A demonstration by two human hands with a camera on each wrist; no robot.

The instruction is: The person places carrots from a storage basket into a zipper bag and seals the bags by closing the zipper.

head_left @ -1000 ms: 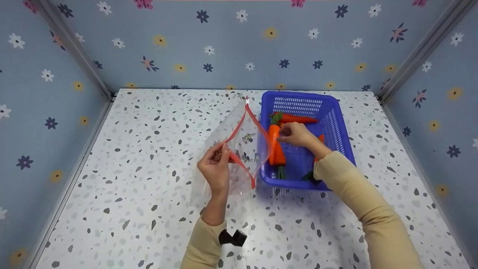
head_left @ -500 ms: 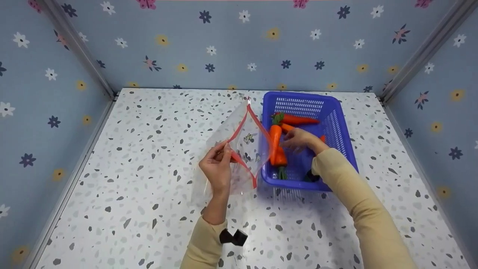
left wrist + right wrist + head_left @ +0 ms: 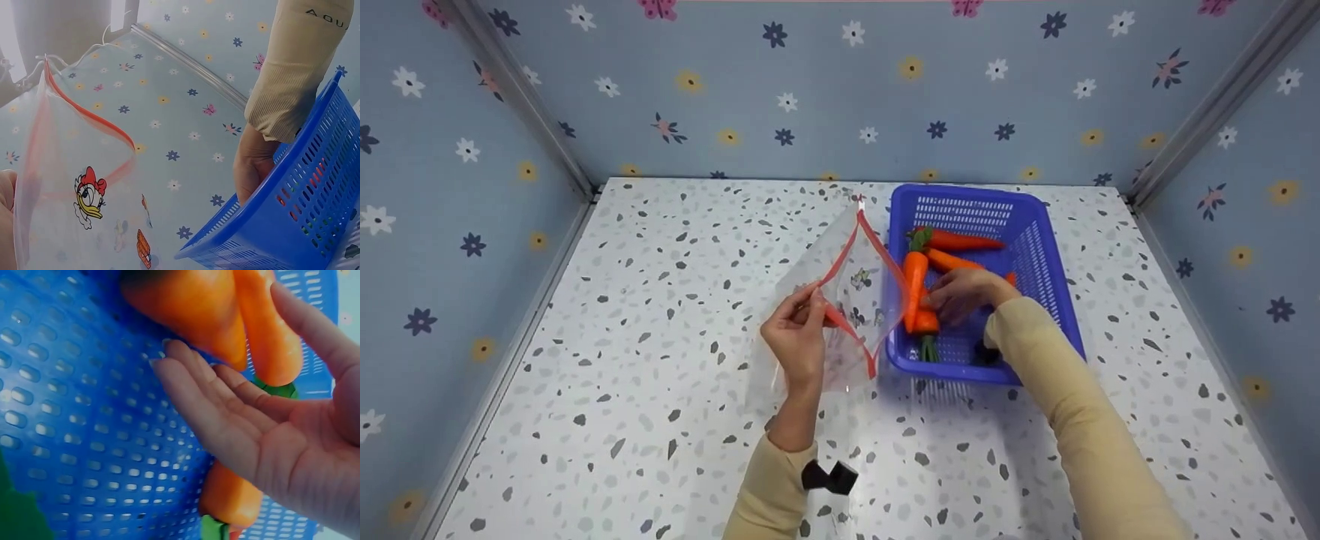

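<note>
My left hand (image 3: 799,330) pinches the near edge of a clear zip bag (image 3: 855,304) with red trim, its mouth spread wide beside the basket. In the left wrist view, cartoon figures show on the bag (image 3: 53,169). My right hand (image 3: 969,291) reaches down inside the blue plastic basket (image 3: 952,372), beside an orange carrot (image 3: 915,274) with another carrot (image 3: 927,322) under it. Seen from the right wrist, the fingers (image 3: 202,402) are extended below a carrot's tapered end (image 3: 208,320), and the thumb overlaps a second carrot (image 3: 273,337).
A redder carrot (image 3: 960,241) lies along the basket's far end, with another orange carrot (image 3: 949,260) just nearer. Part of one more shows by the right sleeve (image 3: 1027,337). The speckled white tabletop (image 3: 660,300) meets flowered walls (image 3: 847,90) at the back and sides.
My right hand has moved down and slightly nearer inside the basket, uncovering the orange carrot behind it. The left hand keeps its pinch on the bag.
</note>
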